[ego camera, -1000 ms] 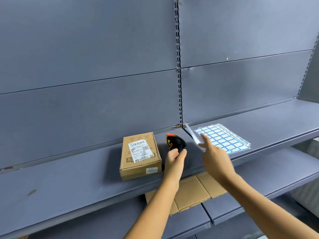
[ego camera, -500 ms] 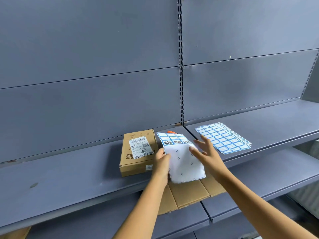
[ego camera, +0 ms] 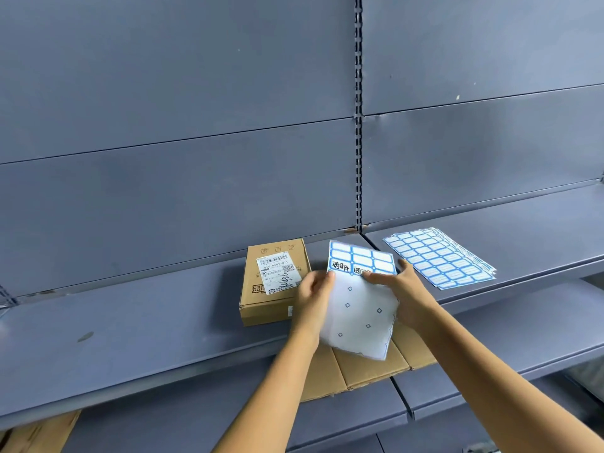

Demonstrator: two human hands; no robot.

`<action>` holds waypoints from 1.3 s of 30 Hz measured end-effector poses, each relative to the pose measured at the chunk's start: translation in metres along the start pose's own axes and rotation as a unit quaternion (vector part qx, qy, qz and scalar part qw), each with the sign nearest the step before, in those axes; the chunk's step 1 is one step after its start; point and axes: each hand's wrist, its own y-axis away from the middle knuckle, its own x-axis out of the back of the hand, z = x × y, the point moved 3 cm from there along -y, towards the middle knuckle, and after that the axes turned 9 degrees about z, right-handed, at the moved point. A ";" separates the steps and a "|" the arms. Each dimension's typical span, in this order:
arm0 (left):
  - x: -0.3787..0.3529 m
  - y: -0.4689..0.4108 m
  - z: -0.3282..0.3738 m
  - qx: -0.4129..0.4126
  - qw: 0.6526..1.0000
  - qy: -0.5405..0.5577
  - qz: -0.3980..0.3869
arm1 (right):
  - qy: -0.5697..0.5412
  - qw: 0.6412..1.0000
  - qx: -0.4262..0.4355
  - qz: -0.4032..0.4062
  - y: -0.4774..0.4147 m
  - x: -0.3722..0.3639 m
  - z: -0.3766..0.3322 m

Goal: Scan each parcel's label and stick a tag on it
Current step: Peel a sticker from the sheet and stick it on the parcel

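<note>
A brown cardboard parcel (ego camera: 274,282) with a white barcode label lies flat on the grey shelf (ego camera: 130,325). Just right of it, both hands hold a mostly peeled tag sheet (ego camera: 358,308) over the shelf's front edge. Blue-bordered tags remain along its top, two with handwriting. My left hand (ego camera: 315,297) grips the sheet's left edge. My right hand (ego camera: 403,291) holds the right side, its fingertips on the written tags. The scanner is hidden behind the sheet.
A fanned stack of full blue tag sheets (ego camera: 438,256) lies on the shelf to the right. Flattened cardboard (ego camera: 366,371) rests on the lower shelf under my hands. More cardboard (ego camera: 36,433) shows at bottom left.
My left hand let go of the scanner on the shelf and took the sheet's left edge. My right hand brought the sheet in from the stack, and both now hold it in front of me.
</note>
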 end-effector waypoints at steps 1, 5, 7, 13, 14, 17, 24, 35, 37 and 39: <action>0.001 -0.002 0.001 -0.007 1.000 -0.001 0.014 | -0.006 1.000 0.019 -0.008 0.001 0.000 -0.002; 0.003 -0.008 0.006 -0.038 0.998 -0.022 0.037 | -0.036 0.993 0.077 -0.080 0.007 -0.001 -0.006; 0.006 -0.009 0.005 -0.041 0.997 -0.012 0.065 | -0.071 0.991 0.062 -0.097 0.005 0.003 -0.006; 0.011 -0.014 -0.001 -0.036 0.995 -0.001 0.097 | -0.063 0.991 0.066 -0.096 0.010 0.012 -0.005; 0.011 -0.014 -0.001 -0.030 0.994 0.010 0.105 | -0.065 0.991 0.066 -0.095 0.010 0.013 -0.005; 0.011 -0.014 -0.002 -0.032 0.994 0.012 0.108 | -0.070 0.991 0.067 -0.095 0.011 0.015 -0.007; 0.012 -0.013 0.006 -0.107 0.982 -0.088 0.128 | -0.046 0.991 0.092 -0.089 0.011 0.014 -0.010; 0.017 -0.014 0.008 -0.158 0.978 -0.095 0.096 | -0.034 0.991 0.115 -0.053 0.006 0.012 -0.012; 0.017 -0.014 0.008 -0.162 0.976 -0.113 0.089 | -0.034 0.991 0.124 -0.049 0.006 0.011 -0.012; 0.017 -0.013 0.008 -0.208 0.959 -0.152 0.117 | -0.036 0.989 0.139 -0.045 0.007 0.010 -0.013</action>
